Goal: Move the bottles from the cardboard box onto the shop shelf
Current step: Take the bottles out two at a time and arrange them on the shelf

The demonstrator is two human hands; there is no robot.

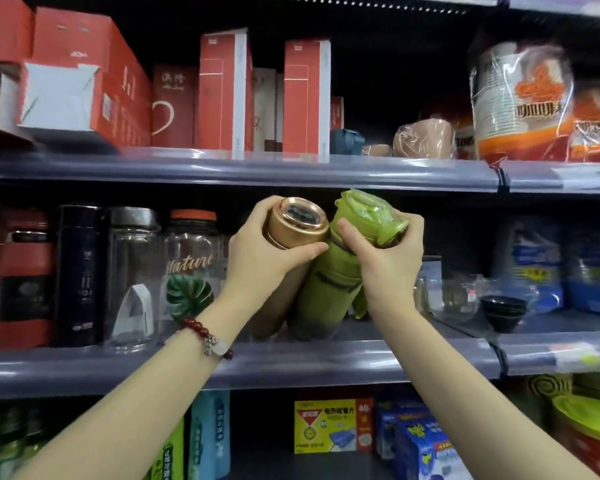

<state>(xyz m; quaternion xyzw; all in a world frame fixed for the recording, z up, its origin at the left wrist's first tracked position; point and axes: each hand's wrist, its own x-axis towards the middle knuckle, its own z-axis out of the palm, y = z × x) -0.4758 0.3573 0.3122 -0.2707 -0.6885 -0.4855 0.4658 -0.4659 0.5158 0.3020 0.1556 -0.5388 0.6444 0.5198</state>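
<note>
Hands: both raised in front of the middle shelf (291, 362), each holding one bottle by its top.
Left hand (257, 258): fingers and thumb curled round the cap end of the copper bottle (293, 223); a red bead bracelet (205, 336) sits on that wrist.
Right hand (390, 261): fingers wrapped round the neck of the green bottle (326, 289), thumb lying across its front below the plastic-wrapped lid (371, 216).
Bottles: both tilted, tops leaning toward the camera and touching each other; their lower ends are down at the middle shelf, whether resting on it I cannot tell.
Left of the bottles: a clear "Nature" bottle (191, 271) with an orange lid, a clear jar (134, 275), a dark flask (80, 275) and a red box (23, 278), all upright.
Right of the bottles: stacked black bowls (503, 311) and blue packets (534, 265).
Upper shelf: red cartons (222, 95) and bagged goods (523, 98).
</note>
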